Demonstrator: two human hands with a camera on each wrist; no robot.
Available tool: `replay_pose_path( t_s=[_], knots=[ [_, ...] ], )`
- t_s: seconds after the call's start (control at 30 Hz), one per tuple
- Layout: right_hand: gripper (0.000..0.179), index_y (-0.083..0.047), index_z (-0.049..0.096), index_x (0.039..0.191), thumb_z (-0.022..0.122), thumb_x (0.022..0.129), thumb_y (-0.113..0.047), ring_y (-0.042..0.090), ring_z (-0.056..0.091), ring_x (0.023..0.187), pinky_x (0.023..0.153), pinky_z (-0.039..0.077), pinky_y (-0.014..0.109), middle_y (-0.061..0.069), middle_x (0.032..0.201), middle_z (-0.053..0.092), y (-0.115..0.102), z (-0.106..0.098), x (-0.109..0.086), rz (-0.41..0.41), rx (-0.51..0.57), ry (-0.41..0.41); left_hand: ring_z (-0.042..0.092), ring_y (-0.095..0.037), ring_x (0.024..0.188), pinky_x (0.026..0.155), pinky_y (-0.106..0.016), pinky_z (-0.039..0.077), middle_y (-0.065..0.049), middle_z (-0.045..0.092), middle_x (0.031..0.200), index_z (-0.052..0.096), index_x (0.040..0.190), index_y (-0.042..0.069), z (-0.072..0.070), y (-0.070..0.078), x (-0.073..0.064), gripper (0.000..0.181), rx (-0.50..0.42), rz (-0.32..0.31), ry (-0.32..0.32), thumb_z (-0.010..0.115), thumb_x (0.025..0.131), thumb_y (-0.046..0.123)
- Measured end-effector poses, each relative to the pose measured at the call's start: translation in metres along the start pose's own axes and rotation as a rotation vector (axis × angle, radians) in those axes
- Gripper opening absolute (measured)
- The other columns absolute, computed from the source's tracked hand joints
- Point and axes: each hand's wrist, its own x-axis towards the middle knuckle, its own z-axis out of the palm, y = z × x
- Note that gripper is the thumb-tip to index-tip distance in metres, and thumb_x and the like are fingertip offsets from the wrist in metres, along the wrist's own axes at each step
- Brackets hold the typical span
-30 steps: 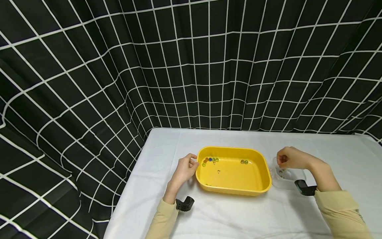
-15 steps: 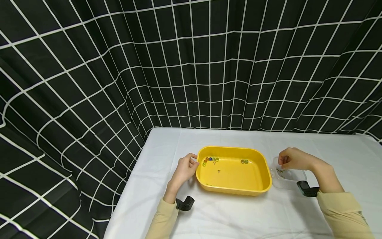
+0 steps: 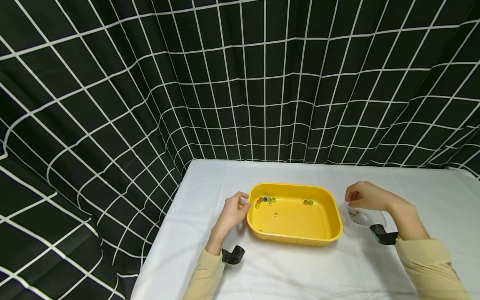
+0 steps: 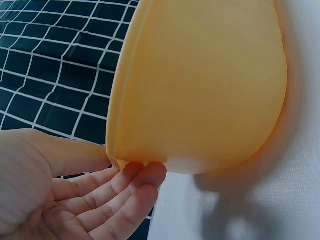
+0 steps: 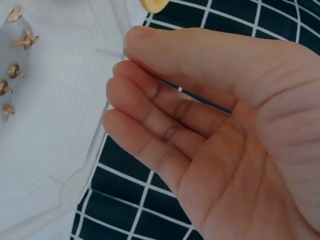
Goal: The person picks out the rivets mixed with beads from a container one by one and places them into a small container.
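Observation:
My left hand (image 3: 233, 210) holds the left rim of a yellow tub (image 3: 296, 221); in the left wrist view its thumb is at the rim and its fingertips (image 4: 152, 172) touch the outer wall. Several glass marbles (image 3: 265, 199) and a couple of brass thumbtacks (image 3: 275, 215) lie in the tub. My right hand (image 3: 369, 196) is over the far left edge of a clear plastic container (image 3: 369, 231), fingers curled and thumb close to the index finger. I cannot tell whether it pinches anything. Several brass thumbtacks (image 5: 15, 70) lie in that container.
A white cloth covers the table (image 3: 285, 271). The clear container stands right beside the tub's right end. Behind the table hangs a black curtain (image 3: 277, 91) with a white grid. Each wrist wears a black camera mount (image 3: 232, 255).
My right hand has risen slightly and moved left over the clear container, uncovering more thumbtacks in it. My left hand has stayed at the tub's rim.

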Motion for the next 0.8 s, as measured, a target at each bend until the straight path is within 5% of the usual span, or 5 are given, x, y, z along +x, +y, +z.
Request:
replay_pose_path(
  t_s=[0.27,0.8],
  knots=[
    [0.009,-0.005,0.062,0.079,0.064,0.078,0.004,0.011,0.047,0.063,0.057,0.046,0.022,-0.004,0.070,0.054,-0.012,-0.001,0.008,-0.055,-0.027,0.048,0.055,-0.011,0.061,0.053,-0.021,0.047,-0.008,0.060,0.079,0.057,0.111,-0.006,0.000,-0.002,0.000,0.025,-0.001,0.000,0.001,0.059,0.089,0.006],
    [0.008,-0.001,0.063,0.081,0.062,0.081,0.007,0.012,0.047,0.065,0.059,0.046,0.025,-0.002,0.071,0.055,-0.038,0.012,0.045,-0.122,-0.048,0.003,0.055,-0.011,0.061,0.053,-0.021,0.047,-0.008,0.060,0.079,0.057,0.112,-0.007,-0.002,0.000,0.000,0.026,0.007,0.016,0.000,0.058,0.090,0.006]
  ],
)
